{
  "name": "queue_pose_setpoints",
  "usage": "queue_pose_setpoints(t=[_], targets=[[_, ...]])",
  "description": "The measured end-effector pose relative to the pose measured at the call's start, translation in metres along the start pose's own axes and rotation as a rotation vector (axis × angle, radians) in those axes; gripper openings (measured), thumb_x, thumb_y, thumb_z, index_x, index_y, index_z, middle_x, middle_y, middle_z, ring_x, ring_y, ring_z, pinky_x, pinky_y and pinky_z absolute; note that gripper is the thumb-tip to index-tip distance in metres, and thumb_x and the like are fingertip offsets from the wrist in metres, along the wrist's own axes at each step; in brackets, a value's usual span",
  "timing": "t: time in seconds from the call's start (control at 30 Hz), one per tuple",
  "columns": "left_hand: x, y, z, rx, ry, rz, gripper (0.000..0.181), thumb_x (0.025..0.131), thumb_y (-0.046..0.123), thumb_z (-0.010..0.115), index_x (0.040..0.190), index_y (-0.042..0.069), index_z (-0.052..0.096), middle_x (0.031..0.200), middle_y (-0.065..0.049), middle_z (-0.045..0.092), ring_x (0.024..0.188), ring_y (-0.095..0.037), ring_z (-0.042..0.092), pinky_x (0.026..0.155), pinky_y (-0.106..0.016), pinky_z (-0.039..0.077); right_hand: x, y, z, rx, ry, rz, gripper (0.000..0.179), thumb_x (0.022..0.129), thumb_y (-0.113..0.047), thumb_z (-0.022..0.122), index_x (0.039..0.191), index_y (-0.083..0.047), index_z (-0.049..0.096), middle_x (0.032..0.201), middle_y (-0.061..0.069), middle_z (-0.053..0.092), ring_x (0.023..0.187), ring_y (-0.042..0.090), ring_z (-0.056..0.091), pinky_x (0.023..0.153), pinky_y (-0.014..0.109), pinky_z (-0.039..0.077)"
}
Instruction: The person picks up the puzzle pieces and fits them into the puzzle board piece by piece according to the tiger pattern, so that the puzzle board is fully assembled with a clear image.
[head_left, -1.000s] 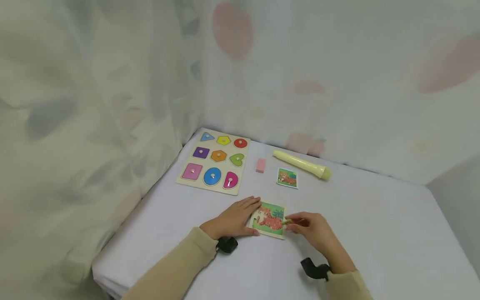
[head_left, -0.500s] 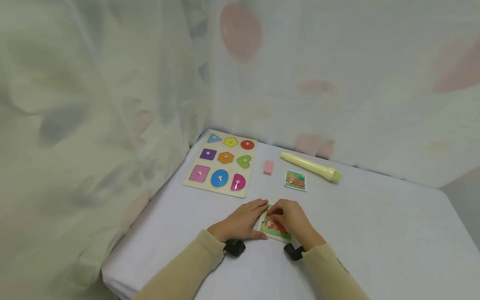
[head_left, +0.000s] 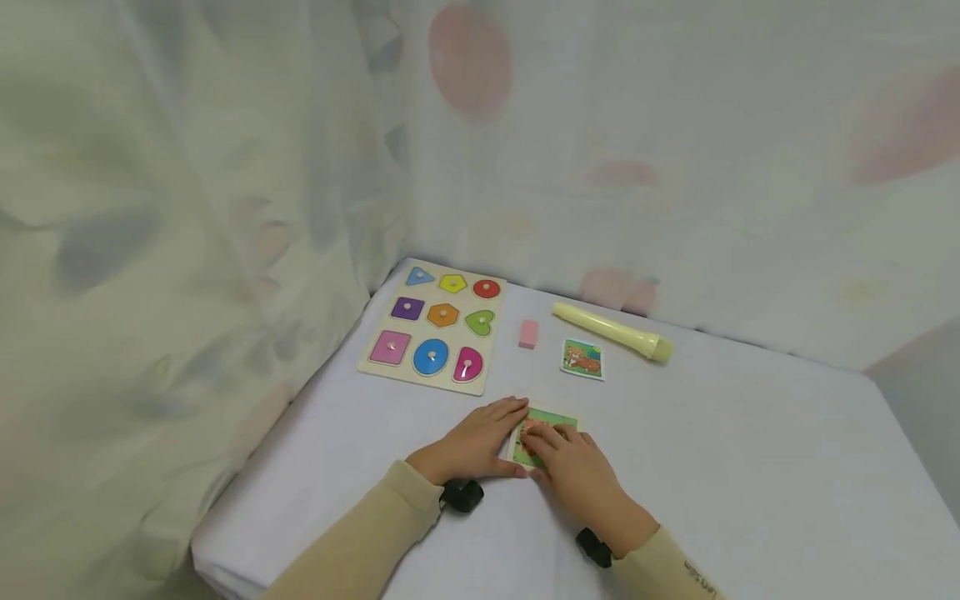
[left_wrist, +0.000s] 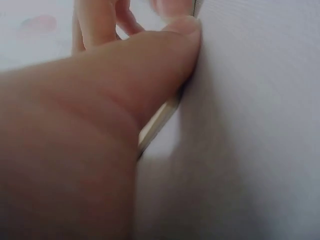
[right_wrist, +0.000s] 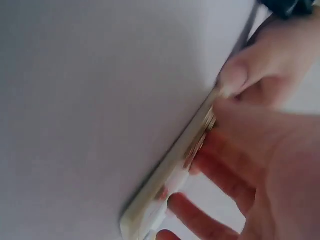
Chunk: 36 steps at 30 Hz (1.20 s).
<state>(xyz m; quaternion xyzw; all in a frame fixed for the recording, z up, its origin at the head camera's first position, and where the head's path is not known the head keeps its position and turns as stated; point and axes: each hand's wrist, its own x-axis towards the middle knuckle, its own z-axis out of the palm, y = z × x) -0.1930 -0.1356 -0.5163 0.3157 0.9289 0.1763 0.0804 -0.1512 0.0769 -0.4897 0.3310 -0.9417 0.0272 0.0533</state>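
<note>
A small square picture puzzle (head_left: 555,416) with an orange, tiger-like animal on green lies on the white table. My left hand (head_left: 474,439) rests along its left side, fingers straight at the upper corner and thumb near the lower one. In the left wrist view the puzzle's pale edge (left_wrist: 159,122) shows below the thumb. The right hand (head_left: 581,477) lies over the puzzle with its fingers touching the picture, covering the middle and lower right. From the right wrist, its spread fingers are seen against the face, beside the pale frame (right_wrist: 135,215).
Behind the puzzle lies a small tiger picture card (head_left: 582,359). A pink block (head_left: 528,334) and a pale yellow toy microphone (head_left: 611,329) are farther back. To the left is a knobbed shape board (head_left: 420,375). Patterned curtains (head_left: 637,125) hang behind the white table (head_left: 750,467).
My right hand has moved left from the puzzle's right edge, where it pinched a small piece, onto the picture. Its fingers have since spread over the face. The left hand stays in place.
</note>
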Motion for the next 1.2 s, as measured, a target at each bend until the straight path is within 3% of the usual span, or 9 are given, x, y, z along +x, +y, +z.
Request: queue_pose_setpoints(t=[0.3,0.4,0.53,0.67,0.77,0.87,1.0,1.1,1.2], targets=[[0.007,-0.006,0.003,-0.043,0.02,0.01,0.096,0.092,0.054,0.077,0.164,0.008,0.033,0.174,-0.006,0.02,0.16,-0.024,0.016,0.127,-0.048,0.021,0.003,0.019,0.003,0.148,-0.07,-0.009,0.053,0.101,-0.034,0.07,0.149,-0.014,0.06,0.154,0.004,0.054,0.136,0.033,0.051,0.103,0.06,0.05],[0.007,-0.007,0.006,-0.057,0.028,-0.017,0.097,0.091,0.055,0.078,0.164,0.01,0.034,0.174,-0.007,0.02,0.16,-0.025,0.016,0.126,-0.048,0.022,-0.005,0.029,0.006,0.356,-0.055,0.029,0.054,0.103,-0.028,0.069,0.153,-0.012,0.056,0.158,0.007,0.05,0.143,0.036,0.046,0.109,0.062,0.044],[0.0,-0.012,0.008,-0.084,0.039,-0.037,0.1,0.088,0.056,0.08,0.164,0.01,0.034,0.172,-0.007,0.026,0.159,-0.025,0.02,0.126,-0.049,0.023,-0.02,0.039,0.009,0.781,0.026,0.27,0.047,0.106,-0.017,0.064,0.152,-0.01,0.055,0.161,0.009,0.045,0.15,0.039,0.037,0.118,0.064,0.032],[-0.01,-0.025,0.004,-0.093,0.065,-0.061,0.101,0.087,0.055,0.082,0.164,0.011,0.034,0.171,-0.006,0.028,0.158,-0.025,0.022,0.126,-0.049,0.024,-0.021,0.045,0.02,1.171,0.136,0.512,0.039,0.109,-0.015,0.057,0.148,-0.009,0.059,0.158,0.008,0.05,0.15,0.03,0.039,0.119,0.044,0.037],[-0.019,-0.038,0.0,-0.099,0.077,-0.089,0.101,0.087,0.054,0.083,0.164,0.011,0.034,0.171,-0.005,0.027,0.158,-0.025,0.022,0.125,-0.05,0.024,-0.011,0.044,0.028,1.356,0.187,0.575,0.039,0.111,-0.02,0.054,0.147,-0.006,0.059,0.154,0.011,0.055,0.146,0.026,0.046,0.115,0.032,0.042],[-0.027,-0.048,-0.001,-0.104,0.098,-0.094,0.102,0.087,0.057,0.081,0.165,0.012,0.032,0.173,-0.005,0.023,0.159,-0.026,0.019,0.125,-0.052,0.025,-0.005,0.042,0.029,1.232,0.193,0.518,0.044,0.112,-0.027,0.052,0.151,-0.008,0.055,0.156,0.013,0.052,0.147,0.03,0.044,0.119,0.042,0.039],[-0.034,-0.048,-0.01,0.008,0.197,-0.073,0.099,0.093,0.06,0.073,0.167,0.013,0.027,0.176,-0.006,0.012,0.161,-0.029,0.009,0.126,-0.053,0.021,-0.016,0.057,0.005,0.545,0.162,0.385,0.056,0.112,-0.04,0.049,0.16,-0.012,0.044,0.166,0.019,0.036,0.153,0.048,0.024,0.122,0.069,0.015],[-0.038,-0.051,-0.038,0.154,0.272,-0.125,0.094,0.097,0.062,0.064,0.169,0.017,0.023,0.176,-0.007,0.003,0.161,-0.029,-0.003,0.128,-0.053,0.009,-0.025,0.085,-0.027,0.159,0.115,0.363,0.067,0.11,-0.051,0.045,0.166,-0.016,0.032,0.171,0.022,0.021,0.155,0.053,0.006,0.116,0.079,-0.002],[-0.04,-0.056,-0.064,0.234,0.297,-0.192,0.091,0.099,0.066,0.058,0.169,0.021,0.021,0.176,-0.006,0.0,0.161,-0.029,-0.007,0.127,-0.055,0.001,-0.029,0.107,-0.047,0.036,0.056,0.375,0.073,0.109,-0.059,0.042,0.168,-0.022,0.024,0.174,0.019,0.01,0.157,0.049,-0.006,0.112,0.08,-0.011]])
